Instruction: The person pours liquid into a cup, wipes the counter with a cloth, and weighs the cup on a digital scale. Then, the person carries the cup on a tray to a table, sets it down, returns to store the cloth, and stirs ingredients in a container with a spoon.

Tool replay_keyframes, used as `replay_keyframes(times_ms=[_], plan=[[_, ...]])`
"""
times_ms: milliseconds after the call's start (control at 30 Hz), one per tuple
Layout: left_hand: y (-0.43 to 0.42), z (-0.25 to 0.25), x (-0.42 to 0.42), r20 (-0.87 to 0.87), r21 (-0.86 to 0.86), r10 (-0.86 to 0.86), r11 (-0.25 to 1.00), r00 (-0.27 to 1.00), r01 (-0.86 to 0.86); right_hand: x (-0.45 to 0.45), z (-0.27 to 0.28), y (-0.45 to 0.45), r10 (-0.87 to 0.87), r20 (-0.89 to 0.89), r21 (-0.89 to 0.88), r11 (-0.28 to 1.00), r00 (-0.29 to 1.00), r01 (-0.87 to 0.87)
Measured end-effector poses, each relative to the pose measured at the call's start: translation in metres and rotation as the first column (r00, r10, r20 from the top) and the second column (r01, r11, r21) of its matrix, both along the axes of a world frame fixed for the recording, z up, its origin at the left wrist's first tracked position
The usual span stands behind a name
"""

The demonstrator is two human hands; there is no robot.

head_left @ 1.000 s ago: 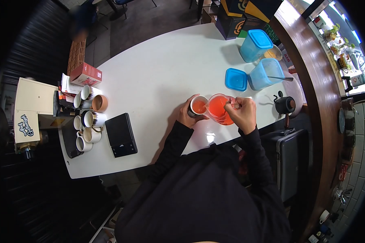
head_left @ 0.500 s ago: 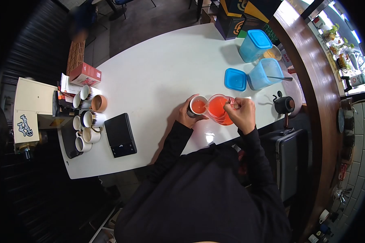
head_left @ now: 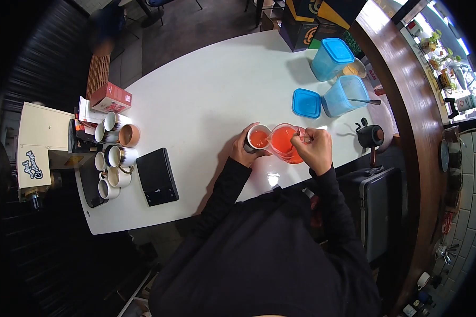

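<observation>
My left hand (head_left: 241,151) is wrapped round a cup (head_left: 251,147) with a pale inside and a dark outer wall. Orange-red liquid shows in the cup. Against its right rim is the spout of a clear jug (head_left: 290,157), tilted toward the cup and holding red-orange liquid. My right hand (head_left: 317,149) grips the jug at its handle side, fingers closed; the handle is mostly hidden by them. Both vessels are over the white table (head_left: 196,105), near its front edge.
At the left stand several mugs (head_left: 119,177), a black scale (head_left: 157,177) and a red box (head_left: 111,98). Toward the right are a blue lid (head_left: 306,103), an uncovered blue container (head_left: 345,95) with a spoon, a lidded container (head_left: 332,59) and a black kettle (head_left: 370,136).
Hardly anything differs. The liquid in the cup looks slightly higher, while both hands, the cup and the jug keep nearly the same place.
</observation>
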State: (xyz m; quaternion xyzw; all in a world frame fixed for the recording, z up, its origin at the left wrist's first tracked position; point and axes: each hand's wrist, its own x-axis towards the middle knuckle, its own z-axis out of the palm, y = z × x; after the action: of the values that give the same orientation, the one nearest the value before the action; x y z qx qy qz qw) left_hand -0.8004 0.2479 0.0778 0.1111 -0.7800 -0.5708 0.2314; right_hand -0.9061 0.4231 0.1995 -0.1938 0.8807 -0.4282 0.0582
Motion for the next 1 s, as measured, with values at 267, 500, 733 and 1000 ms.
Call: replay_keyframes(times_ms=[267, 500, 733, 1000], plan=[[0.0, 0.003, 0.0, 0.01, -0.014, 0.004, 1.0, 1.0, -0.004, -0.001, -0.005, 0.003, -0.002, 0.005, 0.032, 0.999, 1.0, 0.002], [0.002, 0.0, -0.002, -0.001, -0.003, 0.034, 0.999, 0.999, -0.034, 0.0, -0.011, 0.004, -0.031, 0.007, -0.006, 1.0, 0.999, 0.031], [0.001, -0.01, -0.004, -0.05, -0.001, 0.041, 0.999, 0.998, -0.041, -0.003, -0.037, 0.013, -0.045, 0.05, -0.148, 0.988, 0.998, 0.052], [-0.007, 0.0, 0.002, -0.018, 0.011, -0.03, 0.999, 0.999, 0.03, 0.004, -0.065, 0.032, -0.084, 0.211, -0.401, 0.901, 0.974, 0.164]])
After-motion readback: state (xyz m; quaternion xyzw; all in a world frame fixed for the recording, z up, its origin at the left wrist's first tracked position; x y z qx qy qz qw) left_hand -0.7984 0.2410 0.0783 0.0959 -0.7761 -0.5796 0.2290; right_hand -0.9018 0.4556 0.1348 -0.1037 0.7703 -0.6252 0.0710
